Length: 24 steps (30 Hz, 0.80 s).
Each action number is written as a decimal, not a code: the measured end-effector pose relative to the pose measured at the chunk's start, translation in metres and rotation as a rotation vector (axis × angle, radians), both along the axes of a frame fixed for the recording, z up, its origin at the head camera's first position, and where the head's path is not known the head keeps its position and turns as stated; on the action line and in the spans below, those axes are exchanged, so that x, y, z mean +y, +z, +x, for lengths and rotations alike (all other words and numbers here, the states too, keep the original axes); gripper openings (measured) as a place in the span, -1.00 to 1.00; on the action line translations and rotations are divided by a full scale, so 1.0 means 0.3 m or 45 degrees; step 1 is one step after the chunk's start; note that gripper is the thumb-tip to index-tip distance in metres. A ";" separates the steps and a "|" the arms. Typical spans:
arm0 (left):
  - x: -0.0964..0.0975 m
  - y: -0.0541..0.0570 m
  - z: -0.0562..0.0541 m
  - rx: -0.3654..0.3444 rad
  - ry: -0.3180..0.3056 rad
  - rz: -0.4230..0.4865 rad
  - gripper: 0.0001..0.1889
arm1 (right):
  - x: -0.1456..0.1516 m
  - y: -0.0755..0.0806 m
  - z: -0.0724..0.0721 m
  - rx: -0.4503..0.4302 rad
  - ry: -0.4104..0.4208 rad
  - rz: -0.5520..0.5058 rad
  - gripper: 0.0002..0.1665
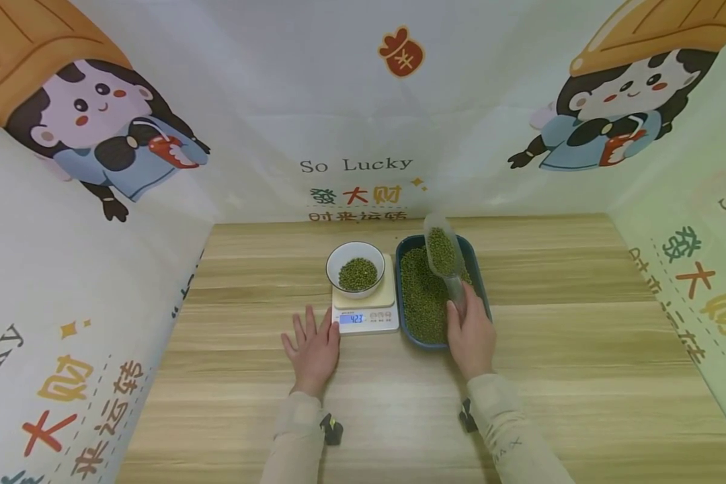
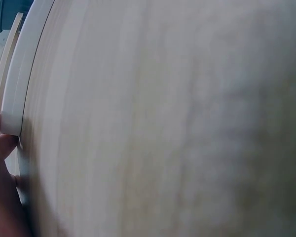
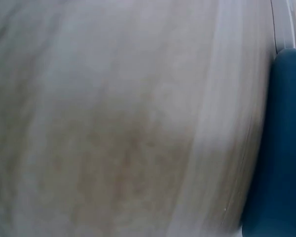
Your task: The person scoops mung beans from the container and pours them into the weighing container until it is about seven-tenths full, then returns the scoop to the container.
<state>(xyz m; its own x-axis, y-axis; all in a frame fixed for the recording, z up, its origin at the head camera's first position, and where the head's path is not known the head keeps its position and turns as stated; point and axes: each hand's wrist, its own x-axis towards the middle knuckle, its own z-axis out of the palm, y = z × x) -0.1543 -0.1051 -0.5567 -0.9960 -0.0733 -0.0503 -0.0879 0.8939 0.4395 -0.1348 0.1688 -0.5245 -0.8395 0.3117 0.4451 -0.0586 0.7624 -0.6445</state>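
Note:
In the head view my right hand (image 1: 473, 334) grips the handle of a translucent scoop (image 1: 454, 281), whose bowl carries green mung beans (image 1: 441, 251). The scoop is over a dark blue tub (image 1: 481, 282) holding many more mung beans. To the tub's left stands a white kitchen scale (image 1: 366, 325) with a lit display reading about 423. A white bowl (image 1: 336, 259) with some mung beans sits on its platform. My left hand (image 1: 314, 353) rests with fingers spread at the scale's front left corner, touching its edge. The left wrist view shows fingertips (image 2: 6, 143) against the scale's side (image 2: 20, 79).
The wooden table (image 1: 556, 302) extends to both sides and in front of the things. Printed white sheeting (image 1: 260, 121) with cartoon figures walls off the back and both sides. The tub's blue side (image 3: 286, 143) fills the right edge of the right wrist view.

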 end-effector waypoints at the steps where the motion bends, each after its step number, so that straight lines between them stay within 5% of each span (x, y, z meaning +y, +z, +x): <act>1: 0.000 0.000 0.000 0.002 0.000 0.000 -0.49 | 0.000 -0.001 0.002 0.010 0.000 0.001 -0.47; 18: -0.002 -0.007 -0.001 0.014 -0.004 0.000 -0.49 | 0.002 -0.003 -0.001 0.016 0.005 0.041 -0.49; 24: -0.003 -0.011 -0.003 0.010 -0.005 0.005 -0.48 | 0.006 0.008 0.008 -0.117 -0.008 -0.158 -0.49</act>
<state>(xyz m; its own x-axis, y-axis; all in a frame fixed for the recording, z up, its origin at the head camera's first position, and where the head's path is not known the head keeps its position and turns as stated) -0.1552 -0.1059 -0.5600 -0.9967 -0.0694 -0.0425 -0.0811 0.8924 0.4440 -0.1325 0.1705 -0.5220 -0.8729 0.3647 0.3241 0.0093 0.6766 -0.7363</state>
